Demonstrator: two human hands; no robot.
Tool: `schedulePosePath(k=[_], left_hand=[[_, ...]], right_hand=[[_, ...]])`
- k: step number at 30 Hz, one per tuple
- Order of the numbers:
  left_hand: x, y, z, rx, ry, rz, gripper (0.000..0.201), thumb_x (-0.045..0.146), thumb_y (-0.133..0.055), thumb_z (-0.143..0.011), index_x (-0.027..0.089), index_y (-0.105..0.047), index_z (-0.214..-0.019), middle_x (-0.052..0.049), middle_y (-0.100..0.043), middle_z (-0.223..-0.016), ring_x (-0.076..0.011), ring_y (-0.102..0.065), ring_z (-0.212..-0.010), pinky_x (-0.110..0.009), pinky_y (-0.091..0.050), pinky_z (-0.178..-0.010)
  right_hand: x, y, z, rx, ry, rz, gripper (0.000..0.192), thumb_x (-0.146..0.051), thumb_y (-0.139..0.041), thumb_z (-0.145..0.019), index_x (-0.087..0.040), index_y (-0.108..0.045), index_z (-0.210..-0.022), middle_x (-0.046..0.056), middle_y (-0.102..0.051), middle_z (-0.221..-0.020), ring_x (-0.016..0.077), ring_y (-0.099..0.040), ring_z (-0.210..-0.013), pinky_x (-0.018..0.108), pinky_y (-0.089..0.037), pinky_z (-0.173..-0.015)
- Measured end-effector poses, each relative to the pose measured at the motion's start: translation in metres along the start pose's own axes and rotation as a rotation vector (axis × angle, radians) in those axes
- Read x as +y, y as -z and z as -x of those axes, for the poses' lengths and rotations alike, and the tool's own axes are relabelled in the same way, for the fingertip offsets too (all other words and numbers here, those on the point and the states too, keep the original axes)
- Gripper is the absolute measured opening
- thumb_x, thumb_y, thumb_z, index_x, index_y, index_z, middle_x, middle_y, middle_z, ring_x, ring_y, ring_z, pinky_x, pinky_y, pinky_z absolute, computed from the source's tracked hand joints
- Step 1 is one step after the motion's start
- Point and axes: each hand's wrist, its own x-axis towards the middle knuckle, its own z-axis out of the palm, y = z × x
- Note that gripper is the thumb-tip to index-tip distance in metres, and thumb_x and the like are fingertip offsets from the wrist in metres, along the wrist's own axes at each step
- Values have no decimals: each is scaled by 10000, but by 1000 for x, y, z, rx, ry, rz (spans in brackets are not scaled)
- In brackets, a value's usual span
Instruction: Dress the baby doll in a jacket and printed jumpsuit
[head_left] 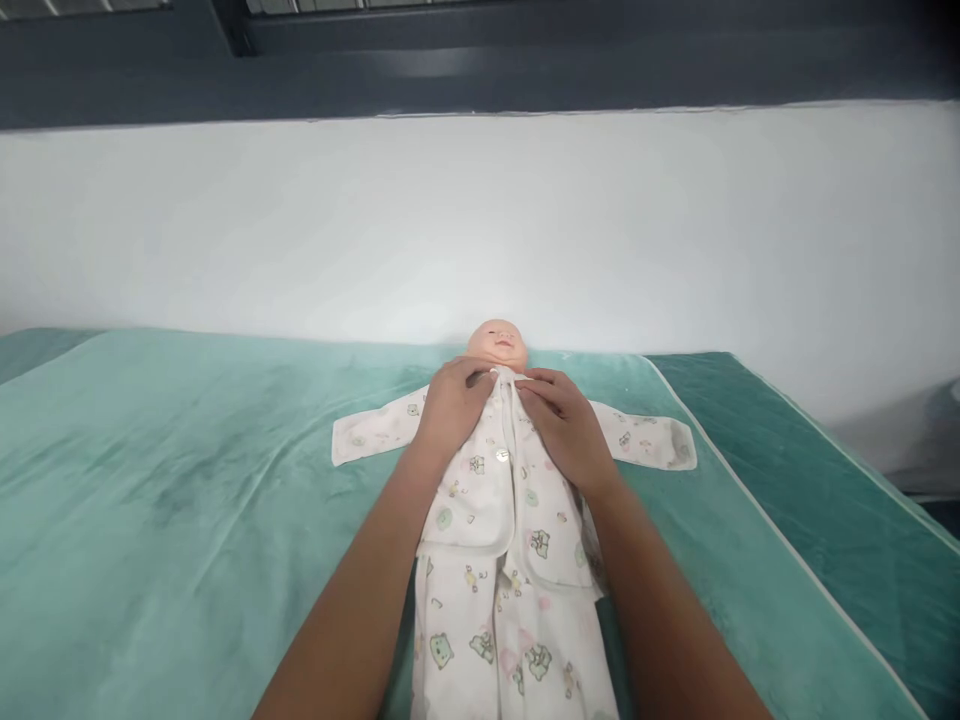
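Note:
A baby doll [497, 338] lies on its back, dressed in a white baby jacket [480, 500] with small animal prints. Matching trousers [517, 650] cover its legs. The jacket's sleeves stretch out to both sides, and its front edges meet loosely down the middle. One round button [502, 455] shows on the left front edge. Just below the doll's chin, my left hand [456, 400] pinches the left front edge at the neck. My right hand [564, 422] has its fingers closed on the right front edge, close beside the left. Whatever fastener is between the fingertips is hidden.
A green plush cover [187, 500] spreads under the doll, with a darker green section [810, 500] past a pale seam on the right. Behind the doll's head stands a white wall [480, 220]. Above it runs a dark window frame [525, 60].

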Motion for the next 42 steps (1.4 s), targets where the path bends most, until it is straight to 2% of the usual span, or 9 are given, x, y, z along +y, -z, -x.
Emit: schedulePosePath(k=[4, 8, 10, 18, 22, 29, 36, 42], left_hand=[[-4, -2, 2, 86, -56, -85, 182, 255, -566, -865, 229, -739, -915, -53, -671, -1000, -213, -574, -1062, -345, -449, -948], [-1, -1, 0, 87, -49, -93, 121, 212, -596, -837, 211, -716, -829, -37, -669, -888, -195, -582, -938, -340, -454, -904], [0, 0, 0, 81, -25, -47, 99, 199, -600, -826, 207, -696, -802, -25, -688, -873, -183, -591, -885, -330, -461, -870], [-3, 1, -1, 40, 43, 121, 86, 232, -602, -820, 201, -675, -788, -12, -718, -848, -158, -628, -778, -294, -481, -782], [-2, 1, -1, 22, 65, 127, 101, 244, -593, -826, 200, -682, -805, -16, -726, -864, -161, -636, -789, -289, -483, -780], [-3, 2, -1, -7, 40, 135, 106, 232, -579, -833, 206, -680, -815, -7, -725, -873, -153, -639, -794, -280, -481, -777], [-5, 1, -3, 9, 59, 137, 93, 230, -584, -834, 206, -671, -809, -12, -724, -870, -158, -645, -805, -292, -490, -787], [-6, 1, -2, 3, 61, 159, 91, 229, -588, -836, 206, -675, -821, -12, -731, -883, -153, -654, -820, -279, -486, -777]], right_hand=[[-1, -2, -2, 34, 38, 92, 254, -367, -538, -887, -272, -744, -1001, 67, -565, -1074, 231, -530, -1070, 427, -406, -984], [-10, -3, -10, 16, 49, 83, 228, -325, -532, -882, -258, -748, -903, 37, -593, -922, 193, -574, -903, 360, -448, -840], [-14, -4, -16, 9, 53, 80, 211, -292, -541, -866, -251, -746, -841, 20, -625, -875, 179, -591, -866, 336, -445, -817], [-11, -10, -30, 12, 25, 45, 158, -258, -596, -801, -248, -746, -751, 4, -715, -892, 191, -631, -923, 328, -450, -852], [-7, -11, -31, 2, 8, -2, 147, -264, -603, -786, -243, -747, -770, 6, -717, -915, 184, -633, -924, 317, -455, -841], [-5, -11, -37, 3, -23, 25, 142, -278, -612, -744, -216, -733, -784, 10, -692, -888, 149, -583, -756, 296, -453, -736], [-6, -11, -44, -61, -64, 24, 160, -292, -605, -743, -220, -731, -810, 23, -719, -974, 179, -617, -840, 327, -460, -788], [-15, -6, -39, -112, -81, 106, 183, -341, -600, -753, -202, -714, -792, 18, -692, -799, 164, -577, -704, 298, -440, -671]])
